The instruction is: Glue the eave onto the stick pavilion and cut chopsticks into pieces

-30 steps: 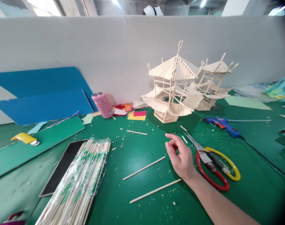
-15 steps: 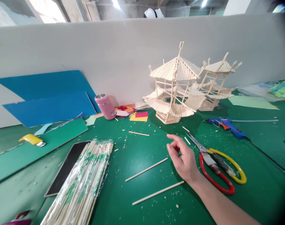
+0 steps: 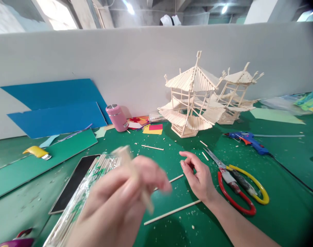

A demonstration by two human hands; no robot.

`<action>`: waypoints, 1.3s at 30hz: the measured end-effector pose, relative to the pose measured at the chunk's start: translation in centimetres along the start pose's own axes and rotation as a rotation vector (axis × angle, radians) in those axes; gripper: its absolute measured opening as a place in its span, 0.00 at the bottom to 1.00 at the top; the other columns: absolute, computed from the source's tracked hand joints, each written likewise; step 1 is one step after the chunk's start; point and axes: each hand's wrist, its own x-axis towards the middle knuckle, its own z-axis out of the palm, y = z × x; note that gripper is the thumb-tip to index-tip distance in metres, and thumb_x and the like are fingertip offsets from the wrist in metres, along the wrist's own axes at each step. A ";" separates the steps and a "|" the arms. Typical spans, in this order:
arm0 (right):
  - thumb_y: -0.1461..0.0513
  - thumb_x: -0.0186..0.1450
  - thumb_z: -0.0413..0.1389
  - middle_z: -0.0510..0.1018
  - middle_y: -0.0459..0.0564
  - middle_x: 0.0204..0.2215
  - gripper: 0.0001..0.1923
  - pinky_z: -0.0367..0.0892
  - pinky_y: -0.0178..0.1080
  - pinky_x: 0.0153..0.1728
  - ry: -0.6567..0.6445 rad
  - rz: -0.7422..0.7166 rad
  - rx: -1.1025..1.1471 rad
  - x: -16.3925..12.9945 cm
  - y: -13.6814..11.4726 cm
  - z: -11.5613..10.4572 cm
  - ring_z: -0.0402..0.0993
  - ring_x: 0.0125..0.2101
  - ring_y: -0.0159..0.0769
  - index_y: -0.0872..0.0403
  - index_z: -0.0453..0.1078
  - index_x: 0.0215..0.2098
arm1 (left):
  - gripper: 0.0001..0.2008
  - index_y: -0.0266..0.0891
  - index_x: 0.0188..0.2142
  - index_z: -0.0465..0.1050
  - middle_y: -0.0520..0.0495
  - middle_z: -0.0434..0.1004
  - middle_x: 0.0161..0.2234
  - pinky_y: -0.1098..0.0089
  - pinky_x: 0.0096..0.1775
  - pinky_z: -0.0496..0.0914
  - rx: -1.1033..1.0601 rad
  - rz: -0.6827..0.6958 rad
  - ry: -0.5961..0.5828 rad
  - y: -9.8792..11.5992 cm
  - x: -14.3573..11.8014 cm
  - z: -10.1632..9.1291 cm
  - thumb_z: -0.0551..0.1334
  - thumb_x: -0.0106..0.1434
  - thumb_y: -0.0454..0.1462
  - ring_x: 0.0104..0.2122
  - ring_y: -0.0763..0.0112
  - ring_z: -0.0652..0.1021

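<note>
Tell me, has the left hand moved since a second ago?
Yes. The left hand has come up into view holding a stick, in front of the stick bundle.

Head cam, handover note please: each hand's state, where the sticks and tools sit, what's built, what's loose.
Left hand: raised close to the camera, blurred, grip closed on one wooden stick.
Right hand: over the green mat, fingers curled, holding nothing.
Things: two loose sticks by the right hand, one on the near side; wrapped stick bundle to the left; scissors to its right; blue glue gun behind.
Done: two stick pavilion models stand by the wall.
Left: loose sticks and offcuts lie unattached on the mat.
</note>
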 end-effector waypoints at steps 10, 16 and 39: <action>0.59 0.63 0.48 0.70 0.44 0.24 0.10 0.57 0.31 0.21 -0.181 0.157 0.175 -0.9 -1.1 0.7 0.61 0.21 0.29 0.52 0.68 0.39 | 0.06 0.34 0.26 0.74 0.52 0.68 0.19 0.79 0.24 0.58 -0.164 -0.299 -0.031 0.7 5.0 7.3 0.64 0.51 0.37 0.20 0.82 0.65; 0.58 0.62 0.49 0.71 0.45 0.25 0.09 0.63 0.32 0.26 -0.313 0.218 0.347 -0.9 -1.3 1.1 0.65 0.25 0.30 0.54 0.67 0.31 | 0.07 0.33 0.26 0.73 0.52 0.67 0.21 0.77 0.27 0.60 -0.173 -0.368 -0.167 -0.7 4.5 6.8 0.63 0.52 0.37 0.22 0.81 0.65; 0.58 0.60 0.51 0.68 0.43 0.19 0.10 0.60 0.31 0.22 -0.404 0.249 0.309 -0.9 -1.0 1.2 0.62 0.20 0.28 0.55 0.66 0.25 | 0.09 0.33 0.24 0.74 0.53 0.67 0.19 0.75 0.27 0.58 -0.064 -0.406 -0.141 -1.3 4.4 6.5 0.66 0.48 0.39 0.21 0.80 0.63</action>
